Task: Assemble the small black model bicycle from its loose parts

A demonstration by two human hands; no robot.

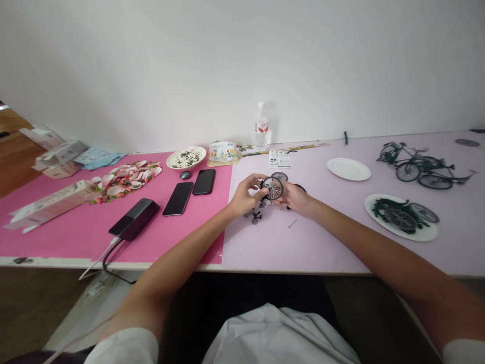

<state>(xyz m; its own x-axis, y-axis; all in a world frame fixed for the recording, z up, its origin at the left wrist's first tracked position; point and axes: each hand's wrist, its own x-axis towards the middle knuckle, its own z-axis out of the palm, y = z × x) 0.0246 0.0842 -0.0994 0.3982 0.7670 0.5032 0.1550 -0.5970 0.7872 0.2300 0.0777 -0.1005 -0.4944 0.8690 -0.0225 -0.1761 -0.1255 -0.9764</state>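
At the middle of the table, my left hand (246,194) pinches a small spoked model-bicycle wheel (273,188) with its thumb and fingers. Behind that wheel, the closed fingers of my right hand (293,197) support it and are partly hidden. A second spoked wheel (279,176) shows just above my right fingers. Dark small parts (256,217) are below my left hand, and a dark piece (301,187) peeks out past my right hand. A thin metal pin (293,223) lies on the pale table sheet in front of my right hand.
On the right are model bicycles (424,167), a white plate (348,169) and another plate (369,207) with dark bicycle parts. An instruction sheet (279,158) and a spray bottle (261,129) stand farther back. Left are two phones (178,198), a black power bank (134,220) and a bowl (172,163).
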